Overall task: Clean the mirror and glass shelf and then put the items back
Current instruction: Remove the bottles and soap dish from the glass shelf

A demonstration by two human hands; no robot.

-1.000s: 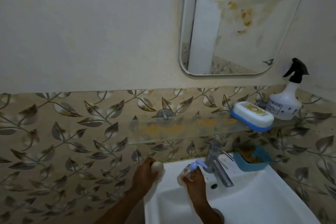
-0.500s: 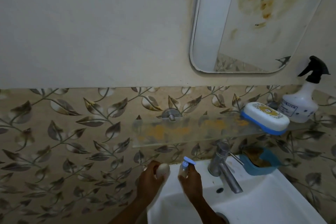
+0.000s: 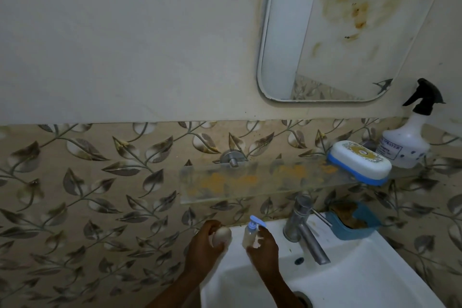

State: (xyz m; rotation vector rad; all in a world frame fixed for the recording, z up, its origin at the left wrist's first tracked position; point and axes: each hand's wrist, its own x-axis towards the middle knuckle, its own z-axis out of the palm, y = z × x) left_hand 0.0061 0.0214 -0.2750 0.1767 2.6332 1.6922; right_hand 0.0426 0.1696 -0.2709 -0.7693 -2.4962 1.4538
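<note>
A: Dim, flat indoor light; the white wall [image 3: 125, 40] reads grey and the hands are underexposed, the left hand [image 3: 203, 247] nearly a silhouette.

B: Any glare?

A: None. The sink [image 3: 362, 270], near right, is the brightest area. Shadows are soft, with no clear source.

B: Sharpness?

A: Soft overall. Wide-angle distortion tilts the mirror [image 3: 350, 32] and bends the tile border [image 3: 100, 124]; leaf tiles smear toward the left and right edges.

Both forearms reach up from six o'clock, set near each other. The left hand [image 3: 203, 245] curls closed around a small rounded object. The right hand [image 3: 263, 249], at its three o'clock, has its fingers [image 3: 262, 232] wrapped about a small bottle.
</note>
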